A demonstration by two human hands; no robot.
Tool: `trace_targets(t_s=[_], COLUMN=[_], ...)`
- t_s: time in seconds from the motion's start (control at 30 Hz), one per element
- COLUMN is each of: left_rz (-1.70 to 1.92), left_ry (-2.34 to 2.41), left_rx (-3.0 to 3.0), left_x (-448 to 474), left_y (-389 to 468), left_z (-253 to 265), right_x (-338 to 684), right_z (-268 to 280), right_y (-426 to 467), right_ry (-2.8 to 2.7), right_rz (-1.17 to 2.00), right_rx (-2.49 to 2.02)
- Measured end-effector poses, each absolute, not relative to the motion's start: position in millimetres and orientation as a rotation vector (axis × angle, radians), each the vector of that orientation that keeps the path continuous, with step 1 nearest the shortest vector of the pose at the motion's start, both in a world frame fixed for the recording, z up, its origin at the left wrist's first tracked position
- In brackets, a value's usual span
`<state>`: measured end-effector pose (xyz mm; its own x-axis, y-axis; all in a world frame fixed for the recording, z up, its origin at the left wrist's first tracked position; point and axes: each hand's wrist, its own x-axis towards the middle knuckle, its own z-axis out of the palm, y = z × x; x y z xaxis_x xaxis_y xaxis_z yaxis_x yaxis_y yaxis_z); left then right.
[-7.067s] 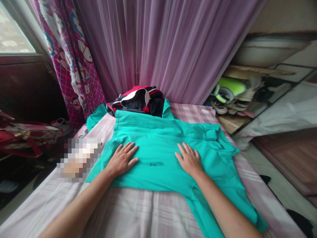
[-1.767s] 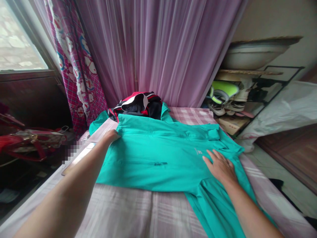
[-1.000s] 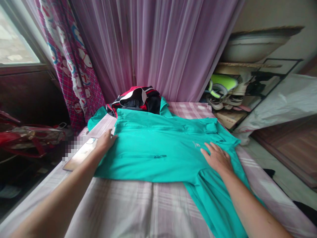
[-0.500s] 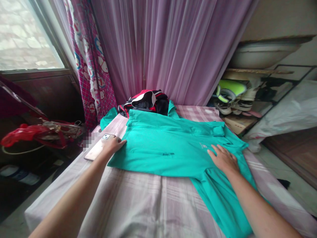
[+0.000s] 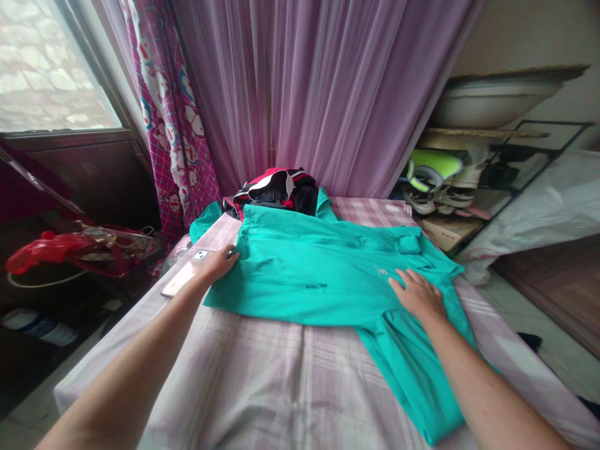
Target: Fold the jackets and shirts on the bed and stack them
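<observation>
A teal zip jacket [image 5: 290,262] lies spread on the bed, folded lengthwise, its hem to the left and one sleeve [image 5: 417,381] stretched toward me at the right. My left hand [image 5: 221,262] is at the hem edge, with thumb and fingers closed on the fabric. Flat on the chest part, beside a small pale logo, rests my right hand [image 5: 418,294], its fingers spread. A phone [image 5: 180,280] with a pale back lies under my left wrist, partly hidden by it. The front pocket zipper [image 5: 316,286] faces up between my hands.
Behind the jacket sits a heap of black, red and white clothing [image 5: 276,190]. The plaid sheet [image 5: 262,369] covers the bed. Purple curtains [image 5: 300,94] hang at the far side. A rack with shoes [image 5: 454,197] stands right; a red bag [image 5: 51,250] is left.
My left hand has shifted slightly up along the hem, and its fingers look more curled. My right hand stays on the chest part. The view has moved a little.
</observation>
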<state>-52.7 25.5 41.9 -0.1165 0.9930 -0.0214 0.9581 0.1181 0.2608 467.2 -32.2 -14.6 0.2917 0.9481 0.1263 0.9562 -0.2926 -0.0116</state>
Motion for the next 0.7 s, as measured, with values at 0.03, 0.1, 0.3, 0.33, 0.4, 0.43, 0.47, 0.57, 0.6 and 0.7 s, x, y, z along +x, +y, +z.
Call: trace_targets(t_s=[0.03,0.1,0.3,0.33,0.4,0.43,0.47,0.57,0.6,0.7], left_rz=[0.271,0.251,0.197,0.199,0.198,0.196,0.194,0.262,0.314,0.428], left_ry=[2.218,2.265,2.381,2.382,2.362,2.344,2.328,2.206,2.126,1.852], left_rx=[1.948,1.937,1.852,1.827,1.787,1.78,1.785,1.77,1.734,1.583], left_x=[-52.0,-49.0,-41.0,-41.8,-45.9,-49.1,-53.0,-67.5,-72.6,-85.4], left_y=[24.2,19.7,7.8,7.4,6.6,5.4,3.2,-11.2,-18.4,-42.9], left_z=[41.8,39.3,30.9,31.9,35.4,37.5,39.3,43.1,44.0,47.9], right_x=[467.0,466.3,463.7,464.1,465.3,465.4,464.5,451.5,442.9,408.5], right_z=[-14.0,-12.5,-9.2,-9.0,-7.8,-6.4,-4.3,6.7,11.3,23.1], right_y=[-32.3,-32.9,-34.5,-33.9,-31.9,-31.0,-30.6,-38.4,-45.2,-74.7], right_ry=[-1.817,-1.817,-1.815,-1.815,-1.809,-1.805,-1.802,-1.899,-1.997,-2.37], right_rz=[-0.146,-0.14,-0.107,-0.1,-0.082,-0.073,-0.069,-0.078,-0.055,0.133], right_rx=[-2.454,-2.457,-2.474,-2.473,-2.473,-2.466,-2.444,-2.168,-1.994,-1.453])
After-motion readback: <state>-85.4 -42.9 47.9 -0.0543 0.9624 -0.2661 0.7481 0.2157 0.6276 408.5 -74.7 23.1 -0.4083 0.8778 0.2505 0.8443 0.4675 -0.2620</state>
